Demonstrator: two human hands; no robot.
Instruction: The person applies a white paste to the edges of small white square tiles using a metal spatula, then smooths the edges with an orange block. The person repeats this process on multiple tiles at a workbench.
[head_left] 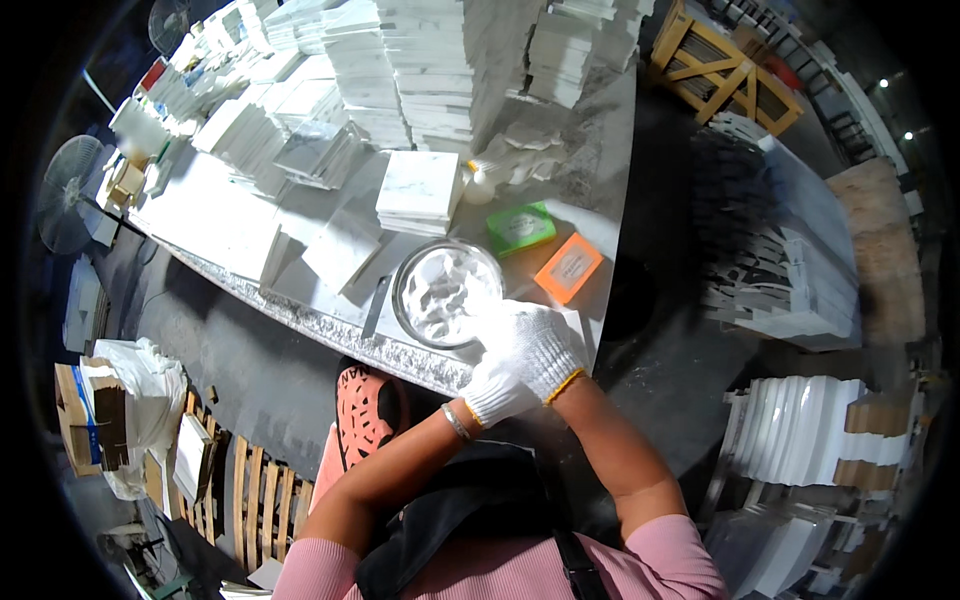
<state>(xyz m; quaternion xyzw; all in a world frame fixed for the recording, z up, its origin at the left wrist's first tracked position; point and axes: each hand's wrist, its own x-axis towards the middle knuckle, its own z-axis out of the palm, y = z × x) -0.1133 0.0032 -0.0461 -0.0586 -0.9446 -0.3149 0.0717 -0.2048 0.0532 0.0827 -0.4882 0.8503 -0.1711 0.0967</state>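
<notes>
Both my hands wear white knit gloves and are together at the table's near edge. My right hand (540, 343) lies over my left hand (496, 388), its fingers bent and closed; what they grip, if anything, is hidden. The fingers of my left hand are covered by the right. Just beyond them is a round metal-rimmed bowl (398, 300) with crumpled-looking white material (446, 290) inside. A flat dark blade-like tool (376, 305) lies left of the bowl. To the right are a green box (521, 229) and an orange box (569, 268).
White tiles (420, 187) are stacked behind the bowl, with taller stacks (430, 75) farther back. A small white bottle (480, 185) stands near the green box. More slabs (790, 280) stand beyond the table's right side. A fan (72, 195) is at far left, a wooden crate (715, 72) at far right.
</notes>
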